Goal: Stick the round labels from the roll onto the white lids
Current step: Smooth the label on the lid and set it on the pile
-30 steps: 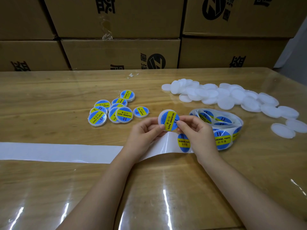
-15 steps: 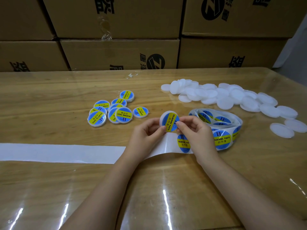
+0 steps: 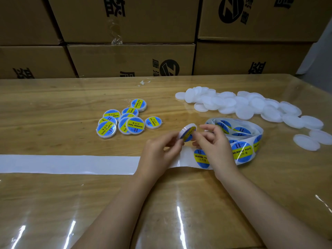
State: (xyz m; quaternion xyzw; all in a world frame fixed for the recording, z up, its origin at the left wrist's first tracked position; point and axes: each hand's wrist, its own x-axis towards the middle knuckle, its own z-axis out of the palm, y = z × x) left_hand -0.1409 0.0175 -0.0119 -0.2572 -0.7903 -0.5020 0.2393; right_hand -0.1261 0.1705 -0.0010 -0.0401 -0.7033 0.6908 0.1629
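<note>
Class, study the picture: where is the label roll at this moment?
In the head view, the label roll lies on the table right of centre, just beyond the right hand, with the heap of plain white lids behind it.

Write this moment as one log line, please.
step: labelling | left hand: holds tilted lid | right hand: thumb touches lid | roll: by right hand
</note>
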